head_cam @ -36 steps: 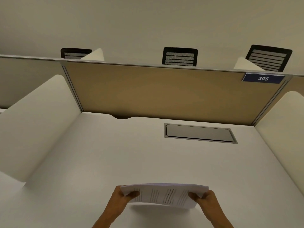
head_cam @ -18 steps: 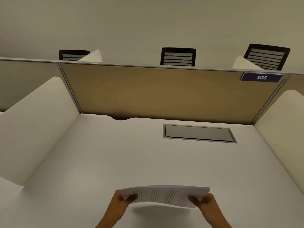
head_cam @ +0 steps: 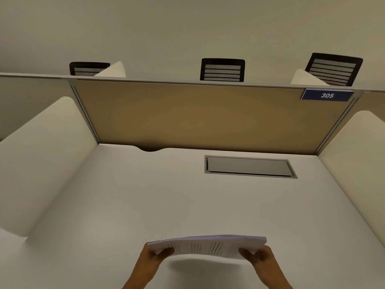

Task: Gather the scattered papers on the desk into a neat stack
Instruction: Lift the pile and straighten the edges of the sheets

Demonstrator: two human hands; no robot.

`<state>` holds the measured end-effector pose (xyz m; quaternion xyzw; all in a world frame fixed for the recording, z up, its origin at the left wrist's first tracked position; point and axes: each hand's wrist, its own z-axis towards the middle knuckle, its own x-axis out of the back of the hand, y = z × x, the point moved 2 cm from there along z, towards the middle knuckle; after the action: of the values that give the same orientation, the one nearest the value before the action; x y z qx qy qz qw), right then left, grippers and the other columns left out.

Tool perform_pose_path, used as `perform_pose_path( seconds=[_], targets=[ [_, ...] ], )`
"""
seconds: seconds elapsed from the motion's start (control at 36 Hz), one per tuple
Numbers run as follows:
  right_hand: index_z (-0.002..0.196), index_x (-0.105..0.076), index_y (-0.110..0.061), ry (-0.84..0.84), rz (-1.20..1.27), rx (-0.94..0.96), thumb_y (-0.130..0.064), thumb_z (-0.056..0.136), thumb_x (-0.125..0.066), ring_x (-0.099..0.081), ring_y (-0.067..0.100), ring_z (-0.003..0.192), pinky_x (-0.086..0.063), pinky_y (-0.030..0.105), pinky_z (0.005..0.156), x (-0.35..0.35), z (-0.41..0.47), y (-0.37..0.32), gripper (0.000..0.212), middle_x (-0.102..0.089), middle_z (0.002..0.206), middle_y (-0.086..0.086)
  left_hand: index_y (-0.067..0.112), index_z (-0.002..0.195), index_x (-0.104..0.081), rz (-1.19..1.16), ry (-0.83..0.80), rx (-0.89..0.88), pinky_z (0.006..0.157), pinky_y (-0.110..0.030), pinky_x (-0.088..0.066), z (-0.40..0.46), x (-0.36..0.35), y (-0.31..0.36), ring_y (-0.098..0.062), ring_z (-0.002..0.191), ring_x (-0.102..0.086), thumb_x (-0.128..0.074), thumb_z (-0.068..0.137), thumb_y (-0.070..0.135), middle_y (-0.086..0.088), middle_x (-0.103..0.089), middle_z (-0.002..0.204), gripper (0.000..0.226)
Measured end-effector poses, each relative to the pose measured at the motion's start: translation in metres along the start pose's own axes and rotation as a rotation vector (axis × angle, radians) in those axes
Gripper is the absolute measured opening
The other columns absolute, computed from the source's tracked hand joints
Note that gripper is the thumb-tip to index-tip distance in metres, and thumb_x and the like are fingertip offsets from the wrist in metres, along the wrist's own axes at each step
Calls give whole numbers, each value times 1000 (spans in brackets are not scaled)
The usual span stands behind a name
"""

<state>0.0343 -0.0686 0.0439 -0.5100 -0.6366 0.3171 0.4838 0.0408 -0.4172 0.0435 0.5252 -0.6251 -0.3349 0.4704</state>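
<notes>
desk (head_cam: 129,205): white, spreads out ahead of your hands | paper stack (head_cam: 208,246): gathered, bowed upward, held between your hands above the desk, shadow beneath | left hand (head_cam: 153,257): fingers closed on stack's left edge | right hand (head_cam: 260,257): fingers closed on stack's right edge | grey hatch (head_cam: 250,166): well beyond your right hand

Both hands low, forearms angled inward. Left hand (head_cam: 155,256) pinches the stack's (head_cam: 208,246) left end, right hand (head_cam: 260,258) its right end. Thumbs on top.
</notes>
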Motion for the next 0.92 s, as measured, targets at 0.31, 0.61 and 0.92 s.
perform_pose_path(
  seconds=[0.31,0.61,0.92],
  targets=[
    [82,-72,-15,10,-142,-56,-5,88,-72,-67,-4,58,-48,10,56,-15,6,15,12,-75,61,-11,13,107,-76,46,-4,5,92,-36,-52,4,-6,-10,-22,102,-70,-73,84,3,-6,-78,102,25],
    [72,-70,-23,68,-157,-78,-8,85,-76,-61,-4,51,-47,12,55,-9,3,26,20,-69,51,-11,28,93,-80,82,-36,11,75,-12,-51,2,-8,-9,-7,91,-73,-75,83,6,7,-80,91,24],
    [97,-75,-14,1,-279,4,-11,89,-72,-73,18,92,-52,23,73,-2,8,4,9,-79,93,1,24,87,-78,33,-69,29,69,-20,-59,10,11,4,-25,98,-74,-85,73,15,3,-81,92,18]
  ],
)
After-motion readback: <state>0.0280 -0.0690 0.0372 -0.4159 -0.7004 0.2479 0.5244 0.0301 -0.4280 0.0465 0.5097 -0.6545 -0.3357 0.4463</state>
